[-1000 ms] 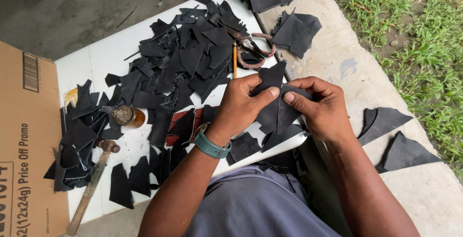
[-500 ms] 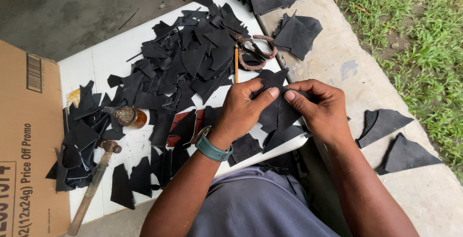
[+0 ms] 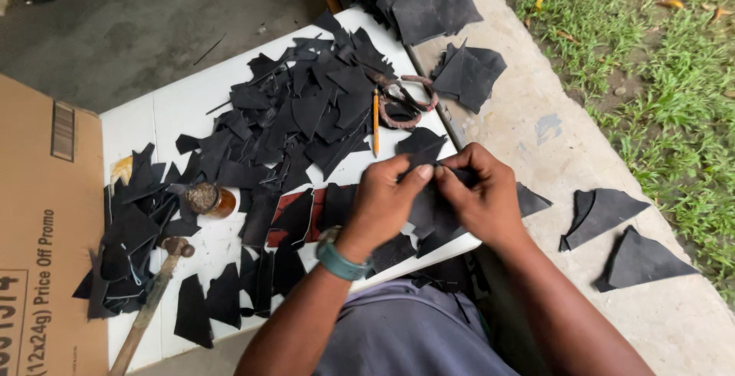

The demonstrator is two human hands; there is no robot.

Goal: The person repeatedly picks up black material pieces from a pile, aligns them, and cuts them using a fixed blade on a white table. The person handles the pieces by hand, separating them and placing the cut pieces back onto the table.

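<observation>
A black leather piece (image 3: 430, 206) is being pinched between the left hand (image 3: 387, 200) and right hand (image 3: 484, 196), both gripping its top edge. Its long axis is running down toward the body, below the thumbs.

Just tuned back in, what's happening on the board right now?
A person is pinching a black cut piece between both hands, left hand and right hand, over the white board. Many more black pieces lie scattered there, with scissors, a pencil, a small jar and a hammer.
</observation>
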